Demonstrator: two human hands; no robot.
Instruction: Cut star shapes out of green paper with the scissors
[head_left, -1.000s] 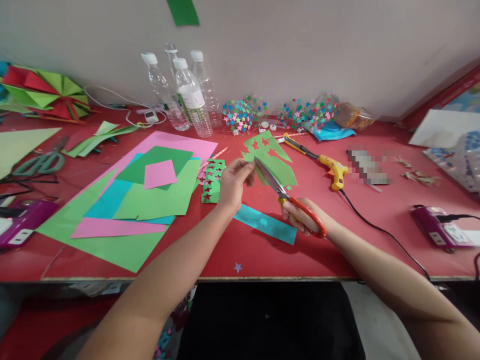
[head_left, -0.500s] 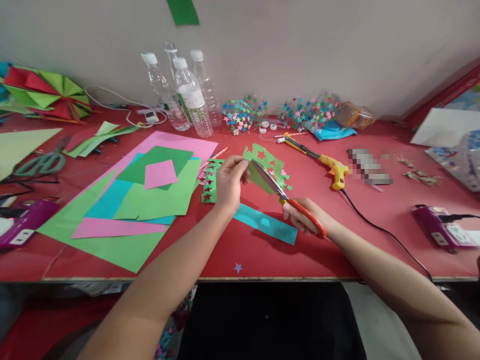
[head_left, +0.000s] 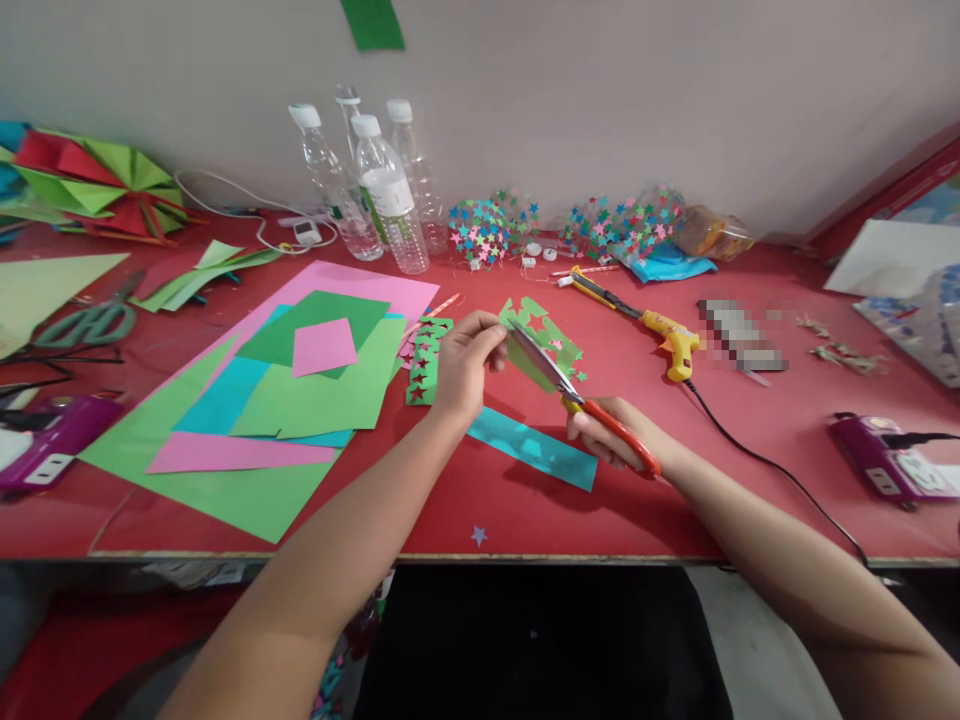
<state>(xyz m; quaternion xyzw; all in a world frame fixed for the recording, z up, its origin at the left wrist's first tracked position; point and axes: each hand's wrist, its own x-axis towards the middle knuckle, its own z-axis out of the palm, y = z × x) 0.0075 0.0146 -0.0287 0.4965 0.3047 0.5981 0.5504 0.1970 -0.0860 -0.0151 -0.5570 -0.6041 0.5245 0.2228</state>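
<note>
My left hand (head_left: 460, 368) is closed in a pinch on the edge of a light green paper (head_left: 529, 368). My right hand (head_left: 602, 432) grips the scissors (head_left: 613, 428) by their orange-red handles. Their blades point up and left, lying along the green paper close to my left fingertips. Just beyond the blades is green paper full of star-shaped holes (head_left: 553, 335); whether it joins the held part I cannot tell. A blue paper strip (head_left: 532, 450) lies below my hands. Beside my left hand is a green punched strip (head_left: 422, 372).
Coloured paper sheets (head_left: 202, 490) overlap on the left of the red table (head_left: 450, 515). Several plastic bottles (head_left: 390, 205) and star-covered decorations (head_left: 480, 225) stand along the wall. A yellow glue gun (head_left: 679, 345) with its cord lies right, near a purple power strip (head_left: 870, 455).
The star-holed green paper has shifted slightly right and down, covering more of the small stars behind it. Both hands keep their grips, and the whole view has drifted a little.
</note>
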